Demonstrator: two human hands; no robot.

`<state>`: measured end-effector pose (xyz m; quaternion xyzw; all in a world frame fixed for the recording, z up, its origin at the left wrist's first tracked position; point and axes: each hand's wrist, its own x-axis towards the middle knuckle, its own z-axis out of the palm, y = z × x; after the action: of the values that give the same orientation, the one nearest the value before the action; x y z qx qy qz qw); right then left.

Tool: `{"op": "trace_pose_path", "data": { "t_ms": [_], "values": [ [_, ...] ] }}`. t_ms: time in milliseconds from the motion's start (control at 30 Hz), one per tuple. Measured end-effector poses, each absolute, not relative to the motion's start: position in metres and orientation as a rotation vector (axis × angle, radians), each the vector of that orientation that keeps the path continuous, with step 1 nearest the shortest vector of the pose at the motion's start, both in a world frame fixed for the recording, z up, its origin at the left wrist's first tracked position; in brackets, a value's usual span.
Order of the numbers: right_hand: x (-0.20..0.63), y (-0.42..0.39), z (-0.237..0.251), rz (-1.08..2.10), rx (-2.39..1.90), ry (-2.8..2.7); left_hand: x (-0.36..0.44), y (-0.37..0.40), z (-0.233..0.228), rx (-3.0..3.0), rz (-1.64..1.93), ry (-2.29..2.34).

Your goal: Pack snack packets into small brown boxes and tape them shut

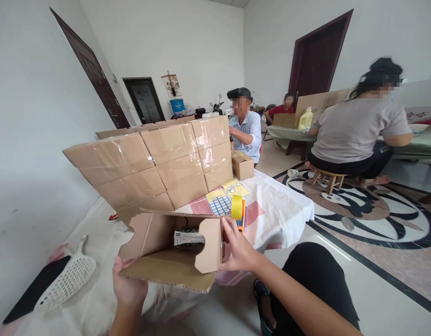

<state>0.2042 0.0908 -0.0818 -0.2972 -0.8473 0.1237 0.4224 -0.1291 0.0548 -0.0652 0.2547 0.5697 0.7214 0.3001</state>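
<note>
Left hand (127,284): gripping the open carton's (173,252) lower-left flap, fingers curled under.
Right hand (238,249): clasped on its right side flap.
Carton: low at the table's (281,210) near edge, below the taped stack (155,163).

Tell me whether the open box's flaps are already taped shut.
No: the open box, held by the left hand and right hand, has its flaps open, contents visible inside.
</note>
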Motion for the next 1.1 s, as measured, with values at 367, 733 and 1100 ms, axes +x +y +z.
{"op": "trace_pose_path", "data": {
  "t_ms": [367,733,1100],
  "values": [
    [0.205,0.086,-0.082,0.665,-0.688,-2.091,-0.119,0.042,-0.042,1.377,1.685,1.066],
    [0.186,0.077,-0.047,0.691,-0.841,-2.139,-0.137,0.055,-0.061,1.325,1.795,1.196],
    [0.184,0.1,-0.048,0.962,-0.536,-1.808,-0.121,0.047,-0.044,1.256,1.721,1.597]
  ]
}}
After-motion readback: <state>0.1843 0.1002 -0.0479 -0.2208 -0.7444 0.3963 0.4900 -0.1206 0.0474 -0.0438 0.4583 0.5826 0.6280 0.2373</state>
